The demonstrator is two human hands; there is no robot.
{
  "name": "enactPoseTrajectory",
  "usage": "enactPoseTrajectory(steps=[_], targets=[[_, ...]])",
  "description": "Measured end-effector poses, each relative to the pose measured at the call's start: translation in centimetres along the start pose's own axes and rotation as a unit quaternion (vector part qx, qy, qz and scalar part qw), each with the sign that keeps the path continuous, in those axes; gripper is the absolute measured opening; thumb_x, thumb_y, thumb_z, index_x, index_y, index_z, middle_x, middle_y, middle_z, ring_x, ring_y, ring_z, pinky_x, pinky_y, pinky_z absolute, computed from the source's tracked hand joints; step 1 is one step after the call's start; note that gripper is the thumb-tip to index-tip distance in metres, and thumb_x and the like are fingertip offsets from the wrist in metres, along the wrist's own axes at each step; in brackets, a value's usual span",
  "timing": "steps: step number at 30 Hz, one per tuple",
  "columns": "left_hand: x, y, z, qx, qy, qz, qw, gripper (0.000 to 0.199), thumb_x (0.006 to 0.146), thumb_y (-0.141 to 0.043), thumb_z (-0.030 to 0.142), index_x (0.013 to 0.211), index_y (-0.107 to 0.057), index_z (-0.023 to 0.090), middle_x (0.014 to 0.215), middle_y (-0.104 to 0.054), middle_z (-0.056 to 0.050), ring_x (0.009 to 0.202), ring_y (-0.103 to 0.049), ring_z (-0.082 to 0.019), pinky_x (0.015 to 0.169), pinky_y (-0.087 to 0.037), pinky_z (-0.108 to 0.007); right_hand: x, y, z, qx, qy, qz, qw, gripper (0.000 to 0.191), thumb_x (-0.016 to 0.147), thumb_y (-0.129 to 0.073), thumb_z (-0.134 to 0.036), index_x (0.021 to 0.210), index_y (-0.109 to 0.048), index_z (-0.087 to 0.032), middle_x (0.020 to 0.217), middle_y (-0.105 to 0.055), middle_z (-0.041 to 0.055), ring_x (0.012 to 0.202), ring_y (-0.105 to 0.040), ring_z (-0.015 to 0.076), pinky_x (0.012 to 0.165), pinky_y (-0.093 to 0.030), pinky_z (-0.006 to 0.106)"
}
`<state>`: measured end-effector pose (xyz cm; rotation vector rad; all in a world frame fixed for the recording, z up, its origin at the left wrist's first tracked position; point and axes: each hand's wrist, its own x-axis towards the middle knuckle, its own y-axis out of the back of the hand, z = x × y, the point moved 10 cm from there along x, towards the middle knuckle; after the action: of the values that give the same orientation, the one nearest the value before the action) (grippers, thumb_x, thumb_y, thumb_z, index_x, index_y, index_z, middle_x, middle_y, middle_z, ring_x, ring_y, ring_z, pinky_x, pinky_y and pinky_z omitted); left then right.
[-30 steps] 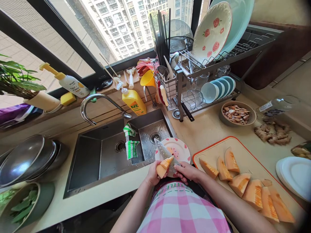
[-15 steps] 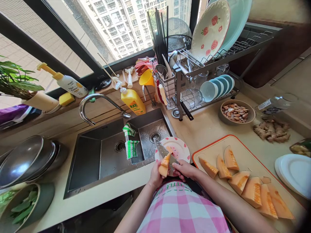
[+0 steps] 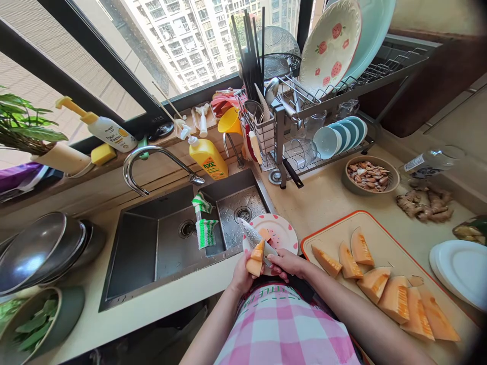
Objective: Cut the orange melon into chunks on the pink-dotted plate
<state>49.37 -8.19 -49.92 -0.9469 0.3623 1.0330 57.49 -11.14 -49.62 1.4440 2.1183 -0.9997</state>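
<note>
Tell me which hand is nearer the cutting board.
Right. The right hand, gripping the knife, is just left of the cutting board; the left hand, holding a melon piece, is farther left.

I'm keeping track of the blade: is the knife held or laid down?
Held: the knife is in the right hand, its blade reaching past the melon piece over the plate.
</note>
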Motion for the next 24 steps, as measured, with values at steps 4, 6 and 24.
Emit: enactPoseTrajectory(steps=[4,6,24], targets=[[0.1,0.1,-0.6,0.004,0.059,-0.032,0.998,0.051,0.079,-0.047,0.058,0.084,-0.057,0.008,0.052,-0.056,-0.009,0.038,-0.041,-0.009,0.034,-0.006,-0.019,-0.1,-0.3,0.2,0.007,-0.013,-0.022,1.000,0.027,0.087,-0.042,-0.038,0.067,-0.043,-0.019,0.041,-0.039,-0.0111,0.029,-0.033,0.0048,0.029,-0.032,0.016],[0.3,0.2,-0.6,0.000,0.050,-0.019,0.999,0.051,0.079,-0.047,0.058,0.084,-0.057,0.008,0.050,-0.056,-0.008,0.037,-0.039,-0.009,0.035,-0.007,-0.019,0.0,-0.3,0.2,0.010,-0.011,-0.018,1.000,0.027,0.088,-0.041,-0.036,0.067,-0.043,-0.019,0.040,-0.039,-0.0111,0.029,-0.032,0.0048,0.029,-0.032,0.016],[-0.1,0.8,-0.5,-0.030,-0.030,0.059,0.997,0.053,0.075,-0.057,0.058,0.091,-0.060,0.008,0.063,-0.062,-0.007,0.052,-0.054,-0.014,0.049,-0.035,-0.024,0.5,-0.3,-0.1,0.018,-0.011,-0.011,1.000,0.029,0.090,-0.036,-0.032,0.066,-0.044,-0.018,0.041,-0.039,-0.0103,0.029,-0.034,0.0045,0.029,-0.033,0.015]])
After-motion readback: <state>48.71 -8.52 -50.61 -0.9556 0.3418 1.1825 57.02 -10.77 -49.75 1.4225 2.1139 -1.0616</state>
